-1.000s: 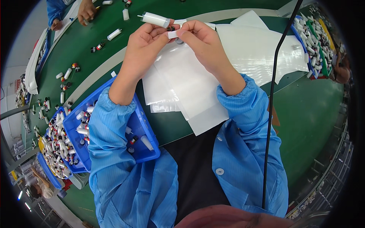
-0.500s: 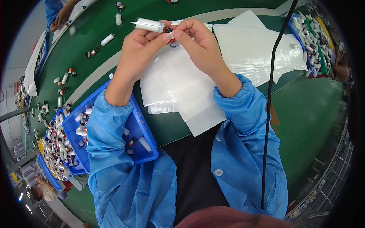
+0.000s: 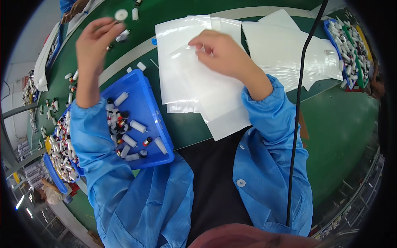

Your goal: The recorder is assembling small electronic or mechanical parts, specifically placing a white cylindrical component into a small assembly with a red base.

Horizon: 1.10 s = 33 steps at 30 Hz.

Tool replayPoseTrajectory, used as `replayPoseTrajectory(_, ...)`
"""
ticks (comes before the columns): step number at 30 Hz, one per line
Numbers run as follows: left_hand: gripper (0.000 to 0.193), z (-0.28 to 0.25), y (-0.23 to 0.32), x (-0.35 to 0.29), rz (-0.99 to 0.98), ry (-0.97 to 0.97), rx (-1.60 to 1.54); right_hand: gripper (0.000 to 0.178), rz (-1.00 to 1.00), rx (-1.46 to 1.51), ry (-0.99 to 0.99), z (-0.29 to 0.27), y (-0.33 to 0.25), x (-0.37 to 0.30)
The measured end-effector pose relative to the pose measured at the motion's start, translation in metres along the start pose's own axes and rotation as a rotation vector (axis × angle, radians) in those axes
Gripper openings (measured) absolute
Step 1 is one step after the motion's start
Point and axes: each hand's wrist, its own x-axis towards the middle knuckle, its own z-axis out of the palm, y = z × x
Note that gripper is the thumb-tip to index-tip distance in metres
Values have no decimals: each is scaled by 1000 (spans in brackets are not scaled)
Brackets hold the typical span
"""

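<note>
My left hand is raised at the upper left over the green surface, slightly blurred. Its thumb and fingers pinch a white cylindrical part, whose round end shows. Just below the fingertips is another pale cylinder, smeared. My right hand hovers over the stacked white plastic sheets, fingers curled and thumb tucked in. A small translucent bit seems to show at its fingertips, too unclear to name. Beneath my left forearm stands a blue tray with white cylinders and small black-and-red parts.
More white sheets lie to the right. A black cable hangs down across the right side. Bins of similar parts stand at the far right and left. A co-worker's hand shows at the top left.
My hands have come apart. The left has swung left with a white cylinder, away from the sheets; the right stays above them. The tray's contents are more exposed.
</note>
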Motion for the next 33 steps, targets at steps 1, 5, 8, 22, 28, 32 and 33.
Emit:
replayPoseTrajectory(1, 31, -33, -15, 3, 20, 59, 247, 27, -102, -161, -62, 7, 0, -5)
replayPoseTrajectory(5, 37, -129, -56, -9, -192, 82, 1011, 36, -146, -328, -138, 11, -12, -9)
replayPoseTrajectory(8, 46, -137, -100, -12, 169, -22, 1251, 30, -195, -393, -48, 21, -12, -10)
replayPoseTrajectory(22, 43, -24, -63, 25, -152, 3, 308, 21, -183, -462, -1, 25, -13, -12)
replayPoseTrajectory(28, 41, 75, 13, 8, -224, -265, -517, 18, -181, -534, -57, 25, -17, -17)
replayPoseTrajectory(32, 39, 110, 19, 0, -398, -491, -401, 17, -145, -539, -39, 26, -19, -15)
replayPoseTrajectory(33, 39, 117, 18, -4, -434, -536, -357, 17, -131, -540, -32, 26, -20, -15)
